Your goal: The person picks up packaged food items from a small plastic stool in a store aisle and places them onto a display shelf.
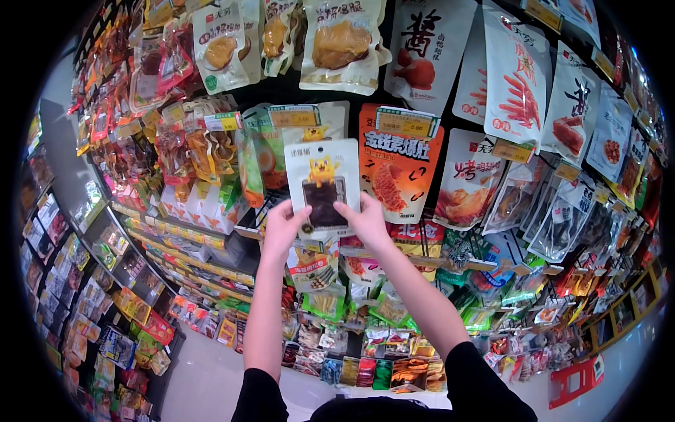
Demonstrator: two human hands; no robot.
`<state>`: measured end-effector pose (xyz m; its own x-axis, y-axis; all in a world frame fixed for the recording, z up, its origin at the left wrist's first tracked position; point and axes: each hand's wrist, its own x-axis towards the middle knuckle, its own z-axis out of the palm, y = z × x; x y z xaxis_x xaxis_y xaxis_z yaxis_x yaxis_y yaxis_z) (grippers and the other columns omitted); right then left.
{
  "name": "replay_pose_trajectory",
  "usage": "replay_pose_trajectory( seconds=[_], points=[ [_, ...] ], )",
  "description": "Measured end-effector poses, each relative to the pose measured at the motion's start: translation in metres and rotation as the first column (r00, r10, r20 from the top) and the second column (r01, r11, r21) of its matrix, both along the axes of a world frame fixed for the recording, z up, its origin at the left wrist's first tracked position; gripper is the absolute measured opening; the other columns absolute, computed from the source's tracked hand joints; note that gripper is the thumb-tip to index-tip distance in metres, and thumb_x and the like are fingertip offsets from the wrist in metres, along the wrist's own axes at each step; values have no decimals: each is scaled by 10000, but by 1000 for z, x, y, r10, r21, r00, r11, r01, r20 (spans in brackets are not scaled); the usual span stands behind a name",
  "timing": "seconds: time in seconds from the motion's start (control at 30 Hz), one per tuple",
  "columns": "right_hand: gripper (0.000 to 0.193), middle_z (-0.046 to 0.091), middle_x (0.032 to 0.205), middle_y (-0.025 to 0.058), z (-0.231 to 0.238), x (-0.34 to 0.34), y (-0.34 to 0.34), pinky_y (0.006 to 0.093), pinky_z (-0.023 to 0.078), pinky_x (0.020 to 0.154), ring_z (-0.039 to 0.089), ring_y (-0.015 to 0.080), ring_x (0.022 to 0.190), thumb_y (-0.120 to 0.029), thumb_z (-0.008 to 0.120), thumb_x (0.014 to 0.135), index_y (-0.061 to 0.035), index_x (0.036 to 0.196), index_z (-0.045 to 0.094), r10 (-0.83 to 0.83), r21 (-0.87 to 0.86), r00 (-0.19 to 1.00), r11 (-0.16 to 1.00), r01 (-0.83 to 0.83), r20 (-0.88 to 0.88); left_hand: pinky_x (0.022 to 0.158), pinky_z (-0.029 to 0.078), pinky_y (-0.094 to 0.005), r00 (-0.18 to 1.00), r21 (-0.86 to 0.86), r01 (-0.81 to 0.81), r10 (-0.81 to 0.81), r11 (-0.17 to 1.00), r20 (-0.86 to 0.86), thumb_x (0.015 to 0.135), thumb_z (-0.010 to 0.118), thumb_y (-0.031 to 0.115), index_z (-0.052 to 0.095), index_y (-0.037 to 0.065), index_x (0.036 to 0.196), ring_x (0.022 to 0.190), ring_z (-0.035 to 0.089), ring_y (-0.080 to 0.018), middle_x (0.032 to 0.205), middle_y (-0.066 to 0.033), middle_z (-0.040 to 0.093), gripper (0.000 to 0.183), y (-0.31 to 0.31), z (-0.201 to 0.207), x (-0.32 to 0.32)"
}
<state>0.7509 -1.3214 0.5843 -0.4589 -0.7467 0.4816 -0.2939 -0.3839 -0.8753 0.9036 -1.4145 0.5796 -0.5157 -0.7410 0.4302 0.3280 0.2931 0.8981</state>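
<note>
A white snack pouch (pixel 330 156) with a yellow cartoon animal and a dark see-through window hangs upright between my hands, in front of the shelf. My left hand (pixel 285 228) grips its lower left edge, the thumb lying on the front. On the lower right edge, my right hand (pixel 365 221) holds it the same way, thumb by the window. The fingers behind the pouch are hidden. Just right of it hangs an orange snack bag (pixel 399 158). Partly covered behind it are a pale pouch (pixel 337 116) and a green one (pixel 269 141).
Hanging packets in white bags (pixel 343 46) fill the rack above. Price tags (pixel 294 115) stick out from the hooks. Lower down are bins of small packets (pixel 365 373). Another stocked shelf (pixel 84 316) stands at left. A red stool-like object (pixel 576 382) is on the floor at right.
</note>
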Motion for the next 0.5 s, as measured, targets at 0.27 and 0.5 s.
replay_pose_trajectory(
  seconds=[0.27, 0.5],
  points=[
    [227, 644, 869, 58, 30, -7, -27, 247, 462, 689, 576, 84, 761, -93, 653, 787, 23, 972, 593, 48, -97, 998, 994, -43, 51, 760, 442, -224, 994, -12, 90, -90, 996, -67, 835, 602, 80, 598, -15, 1024, 822, 574, -72, 955, -41, 640, 212, -33, 26, -10],
    [248, 650, 881, 66, 34, 0, -33, 246, 465, 698, 583, 90, 773, -102, 658, 782, 28, 986, 599, 22, -86, 1000, 996, -22, -2, 762, 442, -227, 992, -35, 86, -89, 996, -94, 832, 613, 95, 590, -12, 1033, 831, 570, -72, 956, -35, 636, 229, -48, 24, -6]
  ],
)
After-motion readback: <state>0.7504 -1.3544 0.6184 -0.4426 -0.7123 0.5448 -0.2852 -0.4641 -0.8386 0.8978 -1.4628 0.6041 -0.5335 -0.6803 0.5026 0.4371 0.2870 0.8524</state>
